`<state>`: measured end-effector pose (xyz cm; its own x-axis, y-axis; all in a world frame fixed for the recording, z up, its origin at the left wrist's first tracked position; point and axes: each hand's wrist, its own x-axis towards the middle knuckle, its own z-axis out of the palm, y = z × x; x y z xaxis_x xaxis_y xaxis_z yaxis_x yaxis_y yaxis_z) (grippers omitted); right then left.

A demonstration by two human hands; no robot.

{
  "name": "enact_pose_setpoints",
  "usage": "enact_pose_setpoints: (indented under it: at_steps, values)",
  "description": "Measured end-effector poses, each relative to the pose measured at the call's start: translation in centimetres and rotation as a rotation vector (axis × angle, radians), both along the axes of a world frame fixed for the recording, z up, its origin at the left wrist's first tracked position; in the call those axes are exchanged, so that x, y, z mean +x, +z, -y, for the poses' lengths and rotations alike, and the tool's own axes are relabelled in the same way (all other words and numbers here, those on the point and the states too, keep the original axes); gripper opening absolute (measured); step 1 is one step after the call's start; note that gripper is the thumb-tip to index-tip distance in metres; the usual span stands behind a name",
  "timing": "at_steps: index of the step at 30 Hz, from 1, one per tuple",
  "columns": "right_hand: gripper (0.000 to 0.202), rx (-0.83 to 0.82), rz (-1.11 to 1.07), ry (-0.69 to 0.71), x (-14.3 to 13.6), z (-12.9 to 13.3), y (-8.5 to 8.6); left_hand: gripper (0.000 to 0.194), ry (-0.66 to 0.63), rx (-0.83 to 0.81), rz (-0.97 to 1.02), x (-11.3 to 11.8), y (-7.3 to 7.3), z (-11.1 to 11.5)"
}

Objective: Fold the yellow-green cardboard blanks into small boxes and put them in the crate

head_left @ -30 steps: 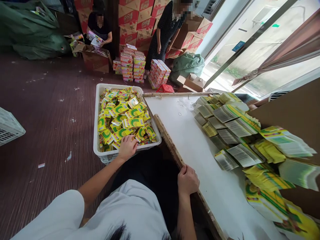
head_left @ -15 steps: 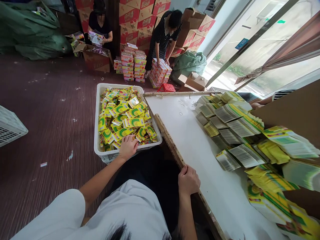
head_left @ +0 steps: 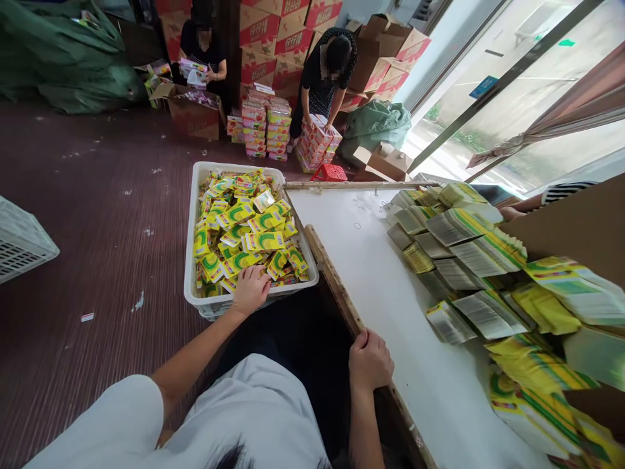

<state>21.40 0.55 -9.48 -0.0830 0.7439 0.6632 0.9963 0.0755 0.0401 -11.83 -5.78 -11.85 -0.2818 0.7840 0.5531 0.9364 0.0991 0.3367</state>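
Note:
A white plastic crate, heaped with small yellow and green packets, stands in front of me. My left hand is curled over its near rim, the fingertips down beside the packets. To the right is a white-topped table with a worn wooden edge strip. My right hand is closed around that strip, thumb on top. Rows of flat yellow-green cartons lie bundled over the table's right side, farther from my hand.
Two people work at the back beside stacked red and brown boxes and piled small boxes. A red stool stands beyond the table. Another white crate sits on the floor at left. A striped-sleeved arm reaches in at right.
The view has shifted slightly, so the surroundings sit a little farther right. Both hands keep their places on the crate rim and table edge. The striped-sleeved arm shows more.

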Motion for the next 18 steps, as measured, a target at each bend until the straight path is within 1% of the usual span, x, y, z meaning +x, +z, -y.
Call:
enact_pose_setpoints:
  at_steps: [7, 12, 15, 18]
  values:
    - [0.033, -0.027, -0.002, 0.007, 0.0, -0.1, 0.3, 0.012, 0.001, -0.027, -0.014, 0.1, 0.0, -0.3]
    - [0.030, -0.033, -0.008, 0.038, -0.4, 0.1, 1.3, 0.013, -0.010, -0.065, -0.034, 0.1, 0.7, -0.6]
    - [0.037, -0.036, 0.009, 0.051, -0.8, 0.1, 1.9, 0.013, -0.007, -0.105, -0.048, 0.2, 1.3, -0.9]
    - [0.046, -0.092, 0.036, 0.070, -0.6, -0.1, 1.8, 0.015, -0.025, -0.170, -0.057, 0.2, 1.5, -1.2]
